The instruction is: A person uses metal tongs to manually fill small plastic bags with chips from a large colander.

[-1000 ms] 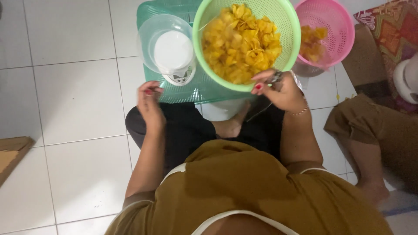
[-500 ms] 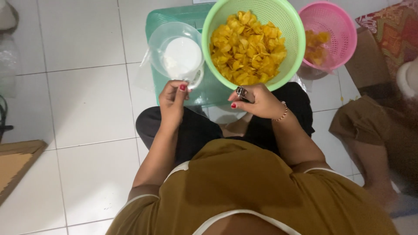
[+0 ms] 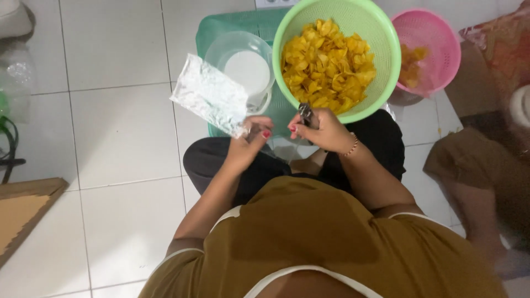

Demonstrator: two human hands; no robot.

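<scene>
- We are pinching the corner of a clear plastic bag (image 3: pixel 211 95) with our left hand (image 3: pixel 248 142)
- Our right hand (image 3: pixel 320 128) is closing around a small dark tool (image 3: pixel 305 113), beside the green basket (image 3: pixel 381 38) of yellow chips (image 3: pixel 327 65)

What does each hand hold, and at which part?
The left hand pinches a clear plastic bag at one end. The right hand grips a small dark tool by its lower end.

Olive-brown sleeveless top w/ white trim, black trousers, beaded bracelet (image 3: pixel 351 148) (right wrist), red-painted nails.
</scene>
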